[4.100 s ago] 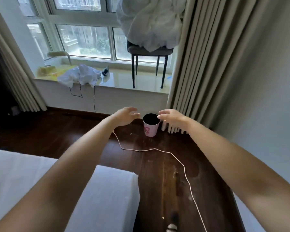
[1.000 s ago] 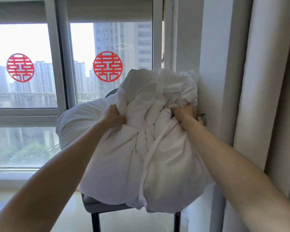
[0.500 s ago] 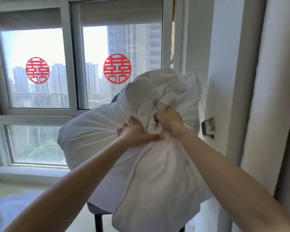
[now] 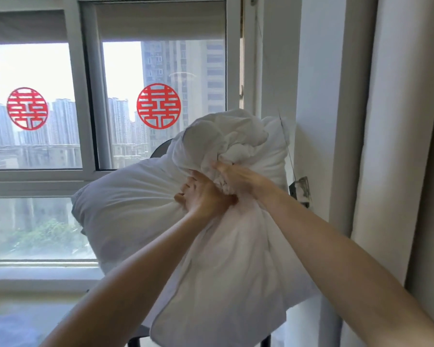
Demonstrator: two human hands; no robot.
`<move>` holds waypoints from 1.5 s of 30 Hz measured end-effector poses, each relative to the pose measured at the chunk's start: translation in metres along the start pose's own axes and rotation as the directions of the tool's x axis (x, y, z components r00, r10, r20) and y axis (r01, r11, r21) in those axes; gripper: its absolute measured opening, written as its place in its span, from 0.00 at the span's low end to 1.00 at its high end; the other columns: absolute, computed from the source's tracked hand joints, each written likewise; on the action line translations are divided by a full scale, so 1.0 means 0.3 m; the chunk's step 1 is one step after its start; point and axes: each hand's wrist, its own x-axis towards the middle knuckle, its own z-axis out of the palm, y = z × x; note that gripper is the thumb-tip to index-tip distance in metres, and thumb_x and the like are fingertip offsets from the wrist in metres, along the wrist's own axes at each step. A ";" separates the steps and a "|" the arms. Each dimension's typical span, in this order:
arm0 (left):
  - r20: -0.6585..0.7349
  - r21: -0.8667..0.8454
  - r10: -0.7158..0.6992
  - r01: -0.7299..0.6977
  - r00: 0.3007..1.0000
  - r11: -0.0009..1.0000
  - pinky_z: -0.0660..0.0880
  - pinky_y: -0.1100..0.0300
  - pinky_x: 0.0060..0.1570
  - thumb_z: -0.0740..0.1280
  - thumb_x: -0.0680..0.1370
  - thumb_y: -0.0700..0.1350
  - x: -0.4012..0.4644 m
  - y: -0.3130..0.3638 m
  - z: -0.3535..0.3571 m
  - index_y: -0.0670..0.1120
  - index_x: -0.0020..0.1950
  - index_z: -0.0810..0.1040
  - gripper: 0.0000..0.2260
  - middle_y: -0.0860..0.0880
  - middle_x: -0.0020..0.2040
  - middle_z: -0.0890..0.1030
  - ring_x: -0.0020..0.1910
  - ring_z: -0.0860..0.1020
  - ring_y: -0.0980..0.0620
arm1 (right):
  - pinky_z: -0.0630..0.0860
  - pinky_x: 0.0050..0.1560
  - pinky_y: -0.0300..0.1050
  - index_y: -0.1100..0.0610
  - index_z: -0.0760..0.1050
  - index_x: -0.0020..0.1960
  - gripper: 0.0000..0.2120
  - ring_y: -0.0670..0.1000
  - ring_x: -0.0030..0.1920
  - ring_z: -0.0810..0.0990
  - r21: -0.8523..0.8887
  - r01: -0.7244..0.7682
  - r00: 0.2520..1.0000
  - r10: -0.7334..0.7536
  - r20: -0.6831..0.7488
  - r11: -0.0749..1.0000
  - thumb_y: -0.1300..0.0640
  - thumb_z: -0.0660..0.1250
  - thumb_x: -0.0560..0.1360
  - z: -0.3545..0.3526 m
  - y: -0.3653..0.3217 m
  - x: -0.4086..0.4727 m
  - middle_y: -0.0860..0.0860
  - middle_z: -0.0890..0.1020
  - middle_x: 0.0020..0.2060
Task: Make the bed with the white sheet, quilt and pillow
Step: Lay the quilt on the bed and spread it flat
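So both my hands are bunching up together now — a second ago they were gripping the white bedding bundle wide apart, one on each side, and now they're meeting at the middle, gathering the loose cloth into one knot. I'm guessing that means I'm getting ready to lift the whole lot off the chair and carry it to the bed. My left hand is clenching a fistful of fabric, knuckles up; my right hand is digging into the folds just beside it, fingers curled in. Both arms are reaching up and forward. The pillow is sitting behind the bundle on the chair — right by the window.
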 end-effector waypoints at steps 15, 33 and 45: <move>-0.046 -0.276 0.074 -0.084 0.996 0.958 0.77 0.52 0.47 0.67 0.57 0.51 0.004 -0.189 -0.127 0.50 0.48 0.70 0.21 0.47 0.43 0.80 0.47 0.78 0.42 | 0.59 0.70 0.54 0.60 0.49 0.76 0.53 0.60 0.72 0.60 0.497 -0.171 0.740 0.444 -0.506 0.851 0.33 0.70 0.65 -0.181 0.050 0.010 0.61 0.60 0.72; -0.182 -0.446 0.028 -0.108 0.983 0.888 0.74 0.65 0.40 0.70 0.60 0.39 -0.348 -0.218 -0.343 0.46 0.51 0.78 0.19 0.49 0.44 0.81 0.44 0.78 0.50 | 0.74 0.35 0.39 0.60 0.77 0.49 0.12 0.51 0.38 0.77 0.576 0.184 0.969 -0.049 -0.243 0.797 0.64 0.68 0.66 -0.112 -0.117 -0.287 0.52 0.79 0.40; -0.386 -0.401 -0.135 -0.034 0.913 0.915 0.72 0.67 0.32 0.66 0.58 0.40 -0.795 -0.364 -0.897 0.48 0.40 0.79 0.13 0.51 0.36 0.79 0.33 0.75 0.58 | 0.78 0.34 0.44 0.65 0.73 0.61 0.26 0.53 0.37 0.81 0.810 0.189 0.948 -0.318 -0.004 0.556 0.67 0.68 0.64 0.105 -0.481 -0.671 0.58 0.80 0.44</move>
